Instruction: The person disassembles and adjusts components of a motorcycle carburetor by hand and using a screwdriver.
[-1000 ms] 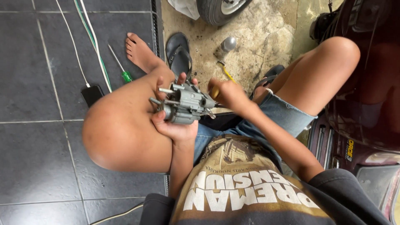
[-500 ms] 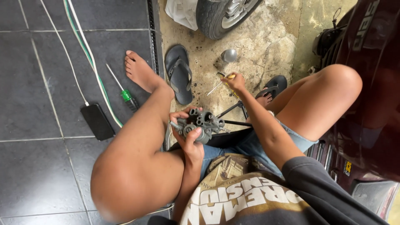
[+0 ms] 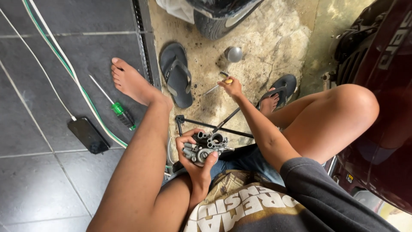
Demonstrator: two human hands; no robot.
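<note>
Our right hand [image 3: 232, 87] has reached farther out since a moment ago, and its fingers now pinch a yellow-handled screwdriver [image 3: 219, 84] lying on the floor. Our left hand [image 3: 194, 155] wraps the metal carburetor [image 3: 207, 146] above our lap. It might slip and drop, since only one hand holds it.

The person wears a dark grey short-sleeved shirt [image 3: 317, 193] with a tan panel and bold white lettering across the chest, and blue denim shorts [image 3: 244, 161]. Both hands are bare, legs uncovered, left foot [image 3: 131, 81] shoeless.
</note>
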